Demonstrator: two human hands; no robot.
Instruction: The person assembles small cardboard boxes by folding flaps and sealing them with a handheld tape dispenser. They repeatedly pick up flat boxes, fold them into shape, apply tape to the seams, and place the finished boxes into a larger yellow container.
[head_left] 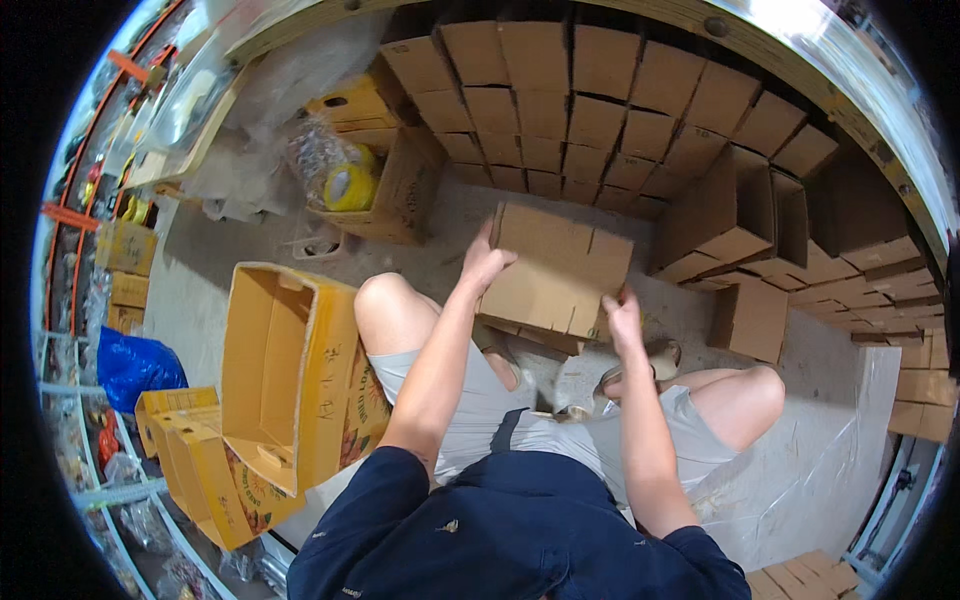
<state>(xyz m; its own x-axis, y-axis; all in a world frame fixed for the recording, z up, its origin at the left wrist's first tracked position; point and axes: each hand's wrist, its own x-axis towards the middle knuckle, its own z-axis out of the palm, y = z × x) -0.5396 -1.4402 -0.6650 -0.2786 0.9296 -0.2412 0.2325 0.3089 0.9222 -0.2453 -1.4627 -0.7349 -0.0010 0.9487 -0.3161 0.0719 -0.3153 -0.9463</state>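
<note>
A seated person holds a brown cardboard box point(555, 270) up over their knees with both hands.

The left hand point(484, 262) lies with fingers spread against the box's left edge, and the right hand point(624, 317) is curled around its lower right corner, so the box hangs tilted between them, above the concrete floor point(820, 370). Just below the box, a flattened piece of cardboard point(530, 337) rests near the person's feet. Left of the box, beside the left knee, an open yellow carton point(290, 370) lies on its side. Beyond the box, up and to the left, an open brown carton point(385, 190) holds rolls of yellow tape point(350, 185). Behind the box, a wall of stacked brown boxes point(590, 110) rises, continuing around to its right.
</note>
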